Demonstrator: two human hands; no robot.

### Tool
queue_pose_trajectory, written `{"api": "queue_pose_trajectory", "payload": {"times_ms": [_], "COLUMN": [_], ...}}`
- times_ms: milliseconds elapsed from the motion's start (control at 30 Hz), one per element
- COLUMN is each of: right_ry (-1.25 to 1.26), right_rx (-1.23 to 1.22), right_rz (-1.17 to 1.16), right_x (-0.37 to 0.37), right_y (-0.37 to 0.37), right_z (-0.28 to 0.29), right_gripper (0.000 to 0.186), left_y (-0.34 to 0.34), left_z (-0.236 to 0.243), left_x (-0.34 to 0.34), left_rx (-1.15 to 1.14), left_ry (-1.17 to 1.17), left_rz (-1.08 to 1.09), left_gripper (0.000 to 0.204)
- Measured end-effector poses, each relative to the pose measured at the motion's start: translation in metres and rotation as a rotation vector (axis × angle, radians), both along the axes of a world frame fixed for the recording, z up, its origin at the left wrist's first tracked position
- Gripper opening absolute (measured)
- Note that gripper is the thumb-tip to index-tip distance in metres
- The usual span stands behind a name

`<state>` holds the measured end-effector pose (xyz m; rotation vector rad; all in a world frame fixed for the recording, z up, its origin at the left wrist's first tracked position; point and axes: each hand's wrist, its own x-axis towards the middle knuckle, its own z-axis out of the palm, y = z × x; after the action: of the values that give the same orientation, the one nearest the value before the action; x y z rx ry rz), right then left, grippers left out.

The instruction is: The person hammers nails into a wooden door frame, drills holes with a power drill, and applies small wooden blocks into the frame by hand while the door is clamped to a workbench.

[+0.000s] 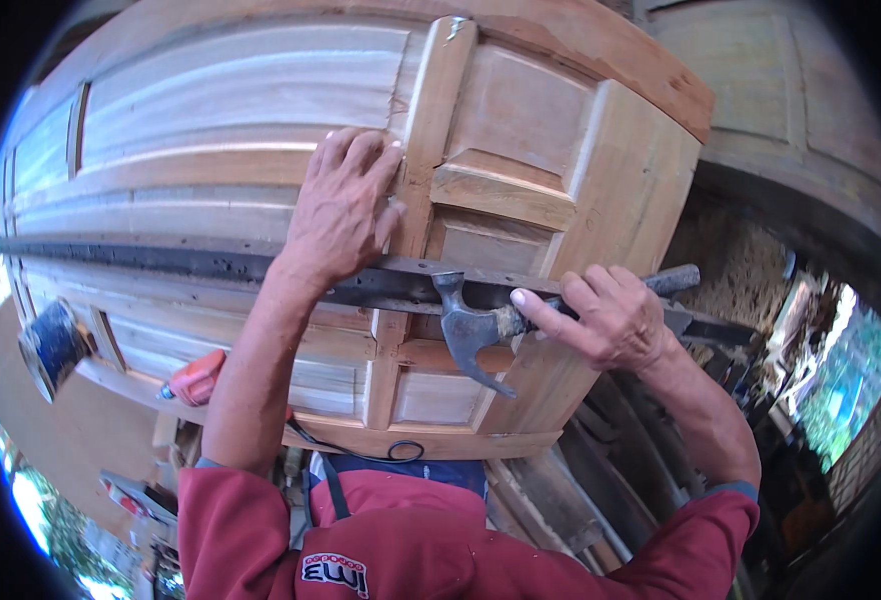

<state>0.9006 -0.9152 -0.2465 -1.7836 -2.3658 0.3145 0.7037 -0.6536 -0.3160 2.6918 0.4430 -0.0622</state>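
A pale wooden panelled door lies before me, with a long dark metal straightedge or bar across it from left to right. My left hand rests palm down on the door just beyond the bar, beside a vertical stile, fingers bent and slightly apart with nothing visible in them. My right hand is closed round the handle of a claw hammer, held over the bar at the right. The hammer's head hangs over the bar, its curved claw pointing toward me. Whether my right fingers also touch the bar is unclear.
A blue can and a red tool sit on the door's near left, with a black cord along the near edge. Another panelled door stands at upper right. A brown board is at lower left; timber offcuts lie below.
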Motion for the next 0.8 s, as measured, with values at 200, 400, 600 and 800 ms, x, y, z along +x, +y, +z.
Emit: {"api": "queue_pose_trajectory", "payload": {"times_ms": [200, 400, 600, 800], "right_ry": [-0.06, -0.088, -0.194, -0.231], "right_rx": [-0.055, 0.255, 0.109, 0.036], "right_rz": [0.001, 0.139, 0.052, 0.003], "right_x": [-0.003, -0.003, 0.009, 0.012], "right_y": [0.006, 0.01, 0.009, 0.011], "right_z": [-0.022, -0.029, -0.046, -0.06], "right_gripper": [0.051, 0.044, 0.043, 0.052], "left_y": [0.005, -0.011, -0.019, -0.018], "left_z": [-0.023, -0.029, -0.034, -0.042], "left_x": [-0.008, 0.019, 0.023, 0.022], "left_rx": [0.038, 0.107, 0.152, 0.188], "left_ry": [-0.105, -0.119, -0.208, -0.264], "left_rz": [0.083, 0.286, 0.288, 0.293], "left_gripper": [0.044, 0.049, 0.052, 0.055]}}
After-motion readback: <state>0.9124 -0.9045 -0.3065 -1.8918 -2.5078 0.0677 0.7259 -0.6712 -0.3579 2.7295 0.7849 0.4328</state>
